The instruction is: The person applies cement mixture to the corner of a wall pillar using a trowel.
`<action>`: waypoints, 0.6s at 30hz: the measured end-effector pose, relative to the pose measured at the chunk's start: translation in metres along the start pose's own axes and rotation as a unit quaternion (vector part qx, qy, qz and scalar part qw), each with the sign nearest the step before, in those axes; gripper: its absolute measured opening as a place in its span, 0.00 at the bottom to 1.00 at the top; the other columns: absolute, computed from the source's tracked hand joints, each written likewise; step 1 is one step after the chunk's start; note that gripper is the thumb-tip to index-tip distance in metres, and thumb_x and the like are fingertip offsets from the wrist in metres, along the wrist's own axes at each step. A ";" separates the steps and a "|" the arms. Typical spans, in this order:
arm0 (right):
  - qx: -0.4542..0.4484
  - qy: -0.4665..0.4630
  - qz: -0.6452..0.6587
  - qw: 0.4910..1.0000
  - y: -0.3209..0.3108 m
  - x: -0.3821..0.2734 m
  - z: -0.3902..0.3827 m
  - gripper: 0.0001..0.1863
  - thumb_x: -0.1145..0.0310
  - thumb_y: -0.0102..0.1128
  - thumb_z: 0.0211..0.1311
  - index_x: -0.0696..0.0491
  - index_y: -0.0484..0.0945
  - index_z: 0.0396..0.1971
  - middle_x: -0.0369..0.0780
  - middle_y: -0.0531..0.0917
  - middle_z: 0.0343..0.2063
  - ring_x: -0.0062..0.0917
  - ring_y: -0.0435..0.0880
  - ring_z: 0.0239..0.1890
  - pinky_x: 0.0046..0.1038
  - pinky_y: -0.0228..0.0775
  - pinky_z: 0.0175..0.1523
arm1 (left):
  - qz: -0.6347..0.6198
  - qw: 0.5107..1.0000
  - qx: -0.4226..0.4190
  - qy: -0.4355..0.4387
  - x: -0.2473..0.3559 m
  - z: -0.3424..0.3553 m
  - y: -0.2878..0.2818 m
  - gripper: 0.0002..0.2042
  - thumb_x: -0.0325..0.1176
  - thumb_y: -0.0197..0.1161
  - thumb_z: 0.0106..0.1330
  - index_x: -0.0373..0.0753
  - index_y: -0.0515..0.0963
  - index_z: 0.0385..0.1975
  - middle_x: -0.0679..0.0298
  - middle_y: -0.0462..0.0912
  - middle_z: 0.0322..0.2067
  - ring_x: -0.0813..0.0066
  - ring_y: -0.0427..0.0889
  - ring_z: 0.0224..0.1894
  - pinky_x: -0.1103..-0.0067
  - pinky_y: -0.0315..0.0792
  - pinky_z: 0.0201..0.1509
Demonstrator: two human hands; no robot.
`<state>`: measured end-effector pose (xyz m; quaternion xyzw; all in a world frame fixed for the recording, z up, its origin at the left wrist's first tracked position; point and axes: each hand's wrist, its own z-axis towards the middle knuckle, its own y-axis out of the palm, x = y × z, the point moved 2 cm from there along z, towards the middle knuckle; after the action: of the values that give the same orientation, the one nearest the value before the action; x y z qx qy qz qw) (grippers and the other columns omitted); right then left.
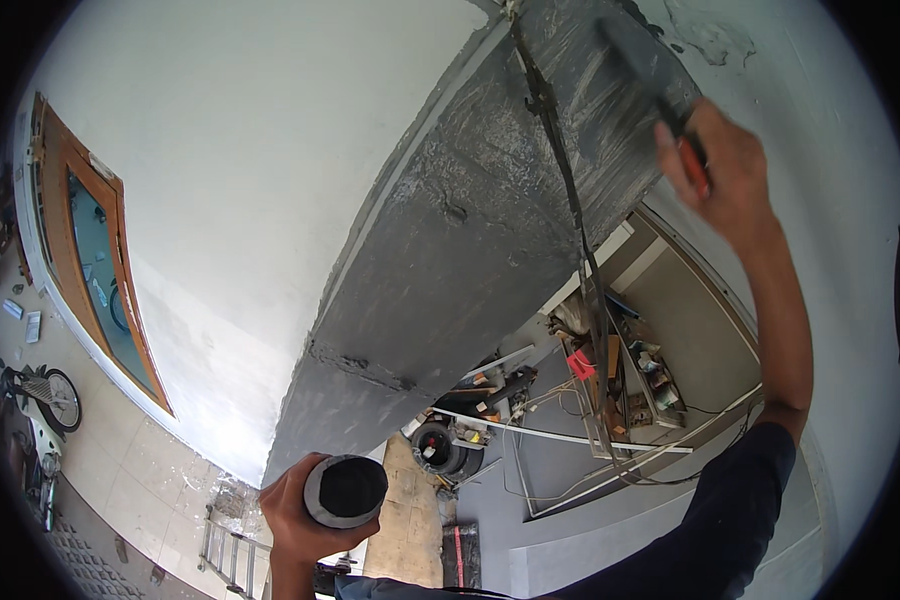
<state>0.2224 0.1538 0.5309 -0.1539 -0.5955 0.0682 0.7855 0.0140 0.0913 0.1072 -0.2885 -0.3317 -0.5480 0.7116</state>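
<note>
My right hand (730, 165) is closed around a hand tool with a red and black handle (694, 168). Its long, dark flat end (632, 55) is smeared by motion, so I cannot tell whether it is a brush or a blade. That end lies over the upper part of a dark grey coated band (440, 250), where streaks show. Low in the view, my left hand (305, 520) grips a small round cup (346, 490), grey-smeared outside and dark inside. Its fingers wrap the side of the cup.
A dark cable bundle (555, 130) hangs across the grey band. White walls (270, 130) flank it. Below are a cluttered shelf (650, 385), tyres (435, 450), a metal ladder (232, 550), a wood-framed opening (100, 250) and a motorbike (45, 400).
</note>
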 end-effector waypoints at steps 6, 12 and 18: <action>-0.016 0.030 0.111 0.993 0.018 -0.021 -0.008 0.14 0.75 0.69 0.57 0.54 0.68 0.24 0.37 0.65 0.13 0.25 0.67 0.13 0.27 0.60 0.18 | 0.009 1.000 -0.005 0.010 -0.004 -0.006 0.000 0.33 0.43 0.82 0.31 0.32 0.79 0.39 0.55 0.86 0.29 0.60 0.89 0.29 0.71 0.83 0.35; 0.097 0.050 0.011 0.994 0.014 0.015 0.028 0.14 0.74 0.68 0.58 0.53 0.68 0.24 0.37 0.65 0.13 0.23 0.68 0.12 0.26 0.61 0.19 | -0.005 1.000 -0.005 0.008 0.004 0.001 0.004 0.34 0.43 0.83 0.31 0.31 0.79 0.39 0.54 0.86 0.29 0.60 0.89 0.30 0.70 0.83 0.35; -0.003 0.012 0.123 0.992 0.020 -0.037 0.011 0.16 0.74 0.70 0.56 0.53 0.66 0.24 0.38 0.68 0.14 0.24 0.69 0.13 0.26 0.62 0.20 | -0.009 0.999 -0.025 0.029 0.018 0.026 -0.005 0.35 0.45 0.84 0.30 0.32 0.80 0.40 0.53 0.87 0.30 0.60 0.89 0.32 0.70 0.84 0.37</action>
<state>0.2029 0.1634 0.4929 -0.2288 -0.5628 0.1609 0.7779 0.0084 0.1002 0.1375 -0.2872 -0.2995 -0.5705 0.7088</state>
